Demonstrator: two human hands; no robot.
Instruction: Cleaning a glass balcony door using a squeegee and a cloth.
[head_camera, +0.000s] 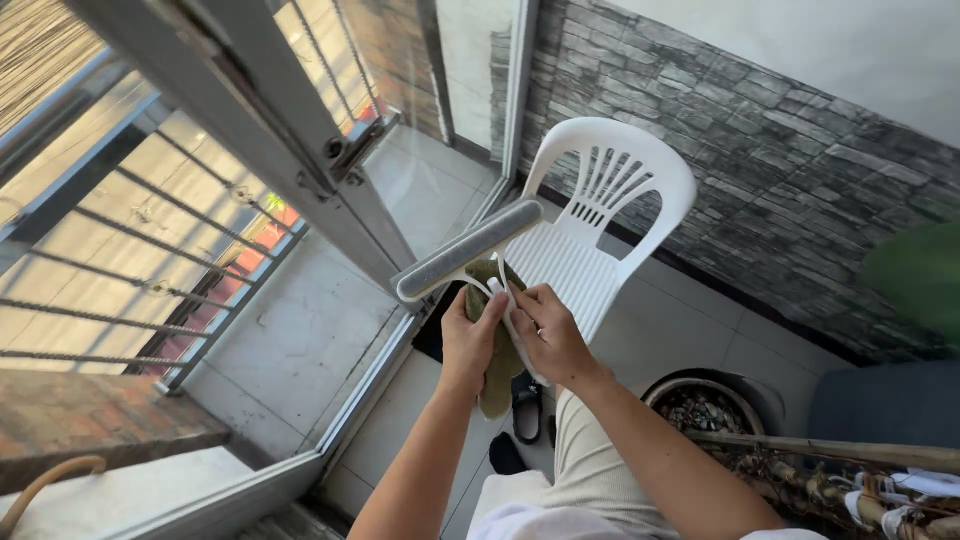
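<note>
Head view: left hand (470, 335) closed around olive-green cloth (497, 375); right hand (548, 335) alongside, pinching white-handled grey window squeegee (468, 250) above both.

Grey-and-white plastic window squeegee with long flat wiper head (468, 249), held tilted, head up-left, just in front of the white plastic garden chair (600, 215). Olive-green cloth (497, 370) bunched against its handle, hanging limp below, level with the chair seat.

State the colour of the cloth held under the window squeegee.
Olive green cloth, clearest in the head view, gripped by both hands.
</note>
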